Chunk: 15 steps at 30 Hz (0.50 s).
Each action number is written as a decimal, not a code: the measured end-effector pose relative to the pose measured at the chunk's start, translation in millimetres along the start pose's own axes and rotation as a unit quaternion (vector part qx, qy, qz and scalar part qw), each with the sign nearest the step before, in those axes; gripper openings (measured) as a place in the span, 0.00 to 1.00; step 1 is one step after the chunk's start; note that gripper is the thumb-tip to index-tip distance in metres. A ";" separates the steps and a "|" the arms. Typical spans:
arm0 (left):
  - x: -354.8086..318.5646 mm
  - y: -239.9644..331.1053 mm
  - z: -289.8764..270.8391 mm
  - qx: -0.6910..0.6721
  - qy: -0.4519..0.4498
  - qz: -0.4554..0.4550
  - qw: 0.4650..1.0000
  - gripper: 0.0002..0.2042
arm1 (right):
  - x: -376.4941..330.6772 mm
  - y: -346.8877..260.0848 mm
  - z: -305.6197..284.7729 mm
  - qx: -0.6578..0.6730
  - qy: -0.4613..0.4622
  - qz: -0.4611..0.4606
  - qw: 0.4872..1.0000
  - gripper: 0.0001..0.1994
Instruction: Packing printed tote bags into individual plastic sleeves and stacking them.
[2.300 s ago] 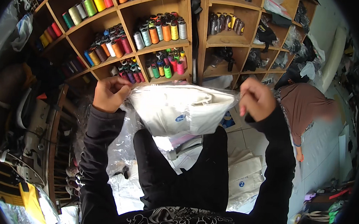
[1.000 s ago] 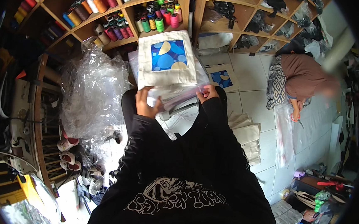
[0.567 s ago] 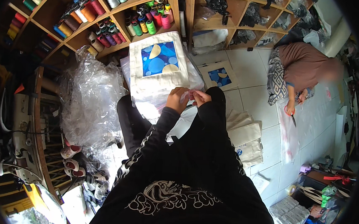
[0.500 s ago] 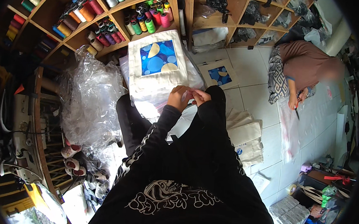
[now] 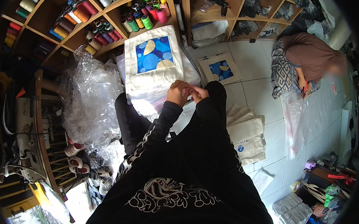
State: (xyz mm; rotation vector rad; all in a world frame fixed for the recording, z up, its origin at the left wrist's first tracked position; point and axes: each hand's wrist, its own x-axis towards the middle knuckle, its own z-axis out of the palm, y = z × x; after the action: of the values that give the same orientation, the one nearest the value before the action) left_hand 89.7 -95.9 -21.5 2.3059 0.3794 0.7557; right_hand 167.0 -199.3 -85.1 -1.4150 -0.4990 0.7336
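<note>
My left hand (image 5: pixel 178 92) and my right hand (image 5: pixel 198 94) meet fingertip to fingertip over my lap, both closed. Between them shows a pale, shiny bit of clear plastic bag (image 5: pixel 184 91), mostly hidden by my fingers. Just beyond my hands stands a stack of cream canvas tote bags; the top tote bag (image 5: pixel 151 74) has a blue panel with circles. Clear plastic with reddish strips (image 5: pixel 158 102) shows at the stack's near side.
Crumpled clear plastic (image 5: pixel 90 101) heaps at left, below thread shelves (image 5: pixel 107 13). More canvas bags (image 5: pixel 247 137) and a framed-print tote (image 5: pixel 222 69) lie on the tiles to the right. Beyond, another person (image 5: pixel 308 54) holds an orange-handled tool over plastic sheets (image 5: pixel 295 124).
My hands stay together at nearly the same spot, with slight finger movement. The view has shifted a little. The other person's tool hand has moved up and closer to their body.
</note>
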 end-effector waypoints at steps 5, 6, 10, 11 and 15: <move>1.0 -3.5 2.5 -0.020 -0.026 -0.039 0.999 0.04 | 0.0 -1.2 0.5 -0.064 0.010 -0.028 0.998 0.11; 1.7 -4.5 3.4 0.000 -0.031 -0.025 0.999 0.04 | -0.1 -3.3 1.6 -0.086 0.012 -0.050 0.995 0.11; 0.9 -9.2 10.5 0.083 -0.030 0.016 0.996 0.04 | -1.7 -10.4 2.0 -0.131 0.023 -0.053 0.990 0.10; 0.8 -11.6 12.3 0.083 -0.030 0.017 0.996 0.04 | -1.5 -11.7 2.2 -0.132 0.018 -0.045 0.990 0.10; -0.1 -25.7 23.3 0.143 0.013 0.119 0.982 0.07 | -0.9 -10.7 2.3 -0.101 0.004 -0.047 0.994 0.10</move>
State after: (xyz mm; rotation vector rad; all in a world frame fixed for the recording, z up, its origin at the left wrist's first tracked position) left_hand 102.2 -89.1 -53.1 2.6477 0.2372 0.8981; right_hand 166.4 -198.4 -74.1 -1.5700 -0.6447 0.6143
